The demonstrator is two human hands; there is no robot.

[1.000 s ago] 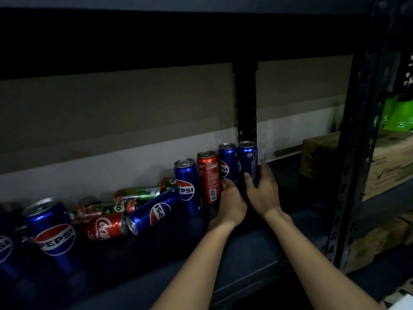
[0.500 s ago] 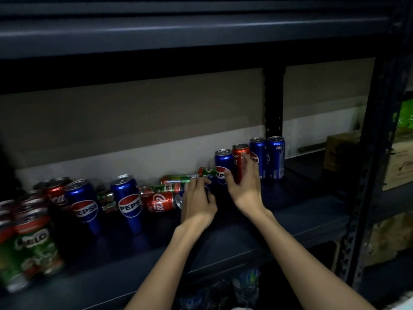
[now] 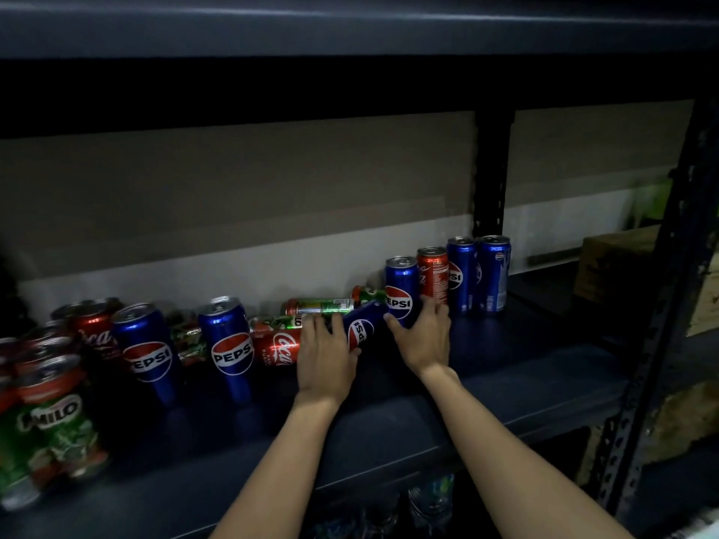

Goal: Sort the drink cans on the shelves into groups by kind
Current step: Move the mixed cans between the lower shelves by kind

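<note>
On the shelf (image 3: pixel 505 367), left hand (image 3: pixel 325 357) seemingly grips fallen Pepsi can (image 3: pixel 363 328); right hand (image 3: pixel 422 336) cups upright one (image 3: pixel 400 291).

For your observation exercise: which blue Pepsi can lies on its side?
The Pepsi can between the two hands, under the left hand's fingers; every other Pepsi stands upright.

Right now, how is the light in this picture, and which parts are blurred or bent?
Head view: dim light; the underside of the upper shelf is nearly black. Small glints sit on the can tops, as on one upright Pepsi can. The Milo cans at the left edge look smeared and stretched by the wide lens. The cardboard box is soft.
</note>
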